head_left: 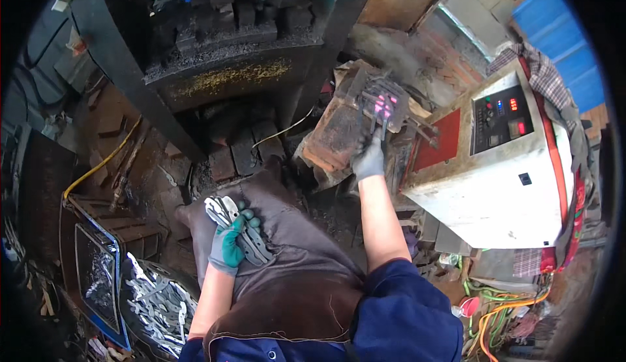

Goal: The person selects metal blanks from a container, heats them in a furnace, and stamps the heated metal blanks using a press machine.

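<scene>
My left hand [229, 243], in a green and grey glove, is closed round a stack of flat grey metal pieces [255, 244]. Their ends show above and below the fingers, some with holes, over my brown apron [287, 218]. My right hand [370, 160], in a grey glove, reaches forward to a brick-built heating spot [336, 130]. Its fingers are closed on the near end of a dark, narrow metal piece [373, 119]. Several similar pieces lie side by side there, and their far parts glow pink [385, 104]. The fingertips are partly hidden.
A white control cabinet [495, 196] with a lit panel stands at the right. Ahead rises a dark machine frame [228, 91]. At lower left sits a container of loose metal pieces [156, 303] beside a blue-edged metal box [98, 284]. Orange hoses [505, 303] lie at lower right.
</scene>
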`<state>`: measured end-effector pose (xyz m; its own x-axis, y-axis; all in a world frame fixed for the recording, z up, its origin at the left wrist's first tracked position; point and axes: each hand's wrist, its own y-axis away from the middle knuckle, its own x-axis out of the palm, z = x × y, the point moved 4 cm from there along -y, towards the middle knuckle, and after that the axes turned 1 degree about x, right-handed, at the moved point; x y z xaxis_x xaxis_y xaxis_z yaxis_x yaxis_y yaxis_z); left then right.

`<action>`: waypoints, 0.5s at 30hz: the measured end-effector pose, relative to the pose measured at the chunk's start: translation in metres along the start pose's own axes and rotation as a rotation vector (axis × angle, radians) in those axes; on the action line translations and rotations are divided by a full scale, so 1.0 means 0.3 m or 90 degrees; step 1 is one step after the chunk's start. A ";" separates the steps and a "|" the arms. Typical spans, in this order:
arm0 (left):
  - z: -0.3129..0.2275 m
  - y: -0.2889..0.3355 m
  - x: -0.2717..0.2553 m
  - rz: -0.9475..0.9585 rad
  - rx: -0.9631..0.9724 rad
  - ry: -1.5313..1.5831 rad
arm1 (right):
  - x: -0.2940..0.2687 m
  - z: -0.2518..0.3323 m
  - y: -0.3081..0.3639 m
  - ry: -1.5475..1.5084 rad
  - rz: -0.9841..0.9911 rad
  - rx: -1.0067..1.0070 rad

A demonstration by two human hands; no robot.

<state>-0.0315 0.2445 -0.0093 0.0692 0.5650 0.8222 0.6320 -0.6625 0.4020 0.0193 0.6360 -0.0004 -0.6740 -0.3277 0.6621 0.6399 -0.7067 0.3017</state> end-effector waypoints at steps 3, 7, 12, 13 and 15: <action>-0.004 0.017 -0.005 0.006 0.014 -0.013 | 0.019 0.003 -0.052 0.166 -0.136 -0.162; -0.010 0.022 -0.013 -0.015 0.010 -0.018 | 0.039 -0.040 0.145 0.203 -0.109 -0.081; -0.020 0.014 0.004 0.062 0.001 0.037 | 0.489 -0.028 0.268 0.397 0.111 -0.210; -0.028 0.020 0.002 0.064 0.002 0.042 | 0.628 -0.047 0.245 0.423 0.161 -0.229; -0.028 0.022 -0.026 0.056 0.010 0.054 | 0.837 -0.109 0.177 0.398 0.261 -0.093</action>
<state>-0.0344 0.2315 -0.0097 0.0602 0.4606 0.8856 0.6382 -0.7000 0.3207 -0.1282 0.4957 0.1595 -0.5044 -0.8452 0.1769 0.8580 -0.5137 -0.0080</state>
